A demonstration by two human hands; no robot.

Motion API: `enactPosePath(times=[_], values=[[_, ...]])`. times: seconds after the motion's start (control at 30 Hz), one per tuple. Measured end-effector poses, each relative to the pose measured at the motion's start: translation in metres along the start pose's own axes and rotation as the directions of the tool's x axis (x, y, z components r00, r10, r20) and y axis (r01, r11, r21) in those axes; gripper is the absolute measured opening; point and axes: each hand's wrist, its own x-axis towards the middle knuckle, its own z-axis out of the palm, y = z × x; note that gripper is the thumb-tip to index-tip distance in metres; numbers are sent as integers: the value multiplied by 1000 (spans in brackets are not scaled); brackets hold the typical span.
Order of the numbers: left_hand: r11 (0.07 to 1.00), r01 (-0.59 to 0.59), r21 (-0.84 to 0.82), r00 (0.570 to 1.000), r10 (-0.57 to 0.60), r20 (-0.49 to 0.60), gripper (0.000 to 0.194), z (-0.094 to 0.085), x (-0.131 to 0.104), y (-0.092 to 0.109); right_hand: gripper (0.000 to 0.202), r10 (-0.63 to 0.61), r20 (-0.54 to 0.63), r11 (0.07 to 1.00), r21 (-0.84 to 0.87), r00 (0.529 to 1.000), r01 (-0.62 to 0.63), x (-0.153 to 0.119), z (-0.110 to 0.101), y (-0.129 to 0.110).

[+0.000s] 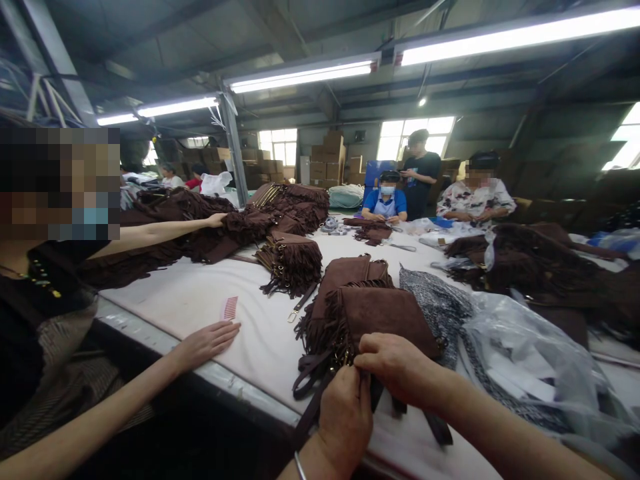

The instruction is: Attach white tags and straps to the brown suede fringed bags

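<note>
Both of my hands are at the near edge of a dark brown fringed suede bag (387, 317) on the table. My left hand (346, 407), with a bangle on its wrist, is closed around a dark brown strap (313, 407) beside some brass-coloured hardware (345, 357). My right hand (395, 363) meets it there, thumb and fingers pinched at the same spot. What exactly the right fingertips grip is hidden. Another brown bag (345, 273) lies beneath and behind this one, its fringe hanging to the left.
A co-worker at left rests one hand (213, 340) near a pink comb (229, 309) and reaches into a brown bag pile (240, 223). A bag stack (295, 260) stands ahead. Clear plastic (535, 353) and patterned fabric (435, 303) lie right. Several people work beyond.
</note>
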Motion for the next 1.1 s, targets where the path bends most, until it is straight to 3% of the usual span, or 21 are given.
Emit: enactPosePath(times=[0.23, 0.33, 0.37, 0.4, 0.47, 0.57, 0.63, 0.7, 0.8, 0.87, 1.0, 1.07, 1.1], values=[[998, 28, 64, 999, -27, -17, 28, -3, -4, 4, 9, -210, 85, 965, -140, 974, 220, 1, 4, 3], [981, 185, -66, 979, -178, 99, 32, -4, 1, 8, 9, -180, 29, 960, -212, 983, 183, -8, 14, 4], [942, 302, -143, 944, -275, 183, 34, -5, 4, 10, 10, -167, 1, 960, -230, 986, 163, -11, 19, 4], [871, 439, -221, 883, -371, 288, 33, -6, 8, 12, 10, -155, -29, 960, -240, 988, 143, -15, 23, 3], [666, 667, -334, 727, -483, 488, 29, -10, 14, 15, 13, -138, -95, 964, -240, 986, 112, -23, 31, 2], [396, 821, -412, 566, -470, 677, 27, -15, 22, 17, 19, -115, -196, 972, -226, 974, 69, -31, 37, 0], [299, 851, -432, 525, -449, 723, 29, -15, 22, 16, 21, -109, -246, 974, -218, 963, 54, -34, 38, 0], [287, 843, -454, 537, -457, 709, 31, -11, 21, 13, 23, -108, -266, 978, -203, 958, 53, -35, 36, -1], [343, 787, -512, 616, -485, 621, 36, -2, 16, 8, 24, -106, -280, 985, -158, 954, 64, -37, 32, -3], [347, 760, -550, 646, -501, 576, 41, 2, 13, 6, 26, -98, -292, 989, -136, 951, 60, -41, 31, -7], [435, 718, -543, 693, -512, 507, 45, 5, 13, 3, 35, -33, -340, 994, -113, 940, -6, -70, 30, -11], [508, 690, -516, 724, -500, 476, 45, 7, 14, 1, 35, 69, -436, 990, -83, 897, -117, -98, 26, 0], [541, 675, -501, 738, -496, 458, 45, 9, 14, 1, 33, 145, -503, 978, -58, 852, -201, -115, 22, 10]])
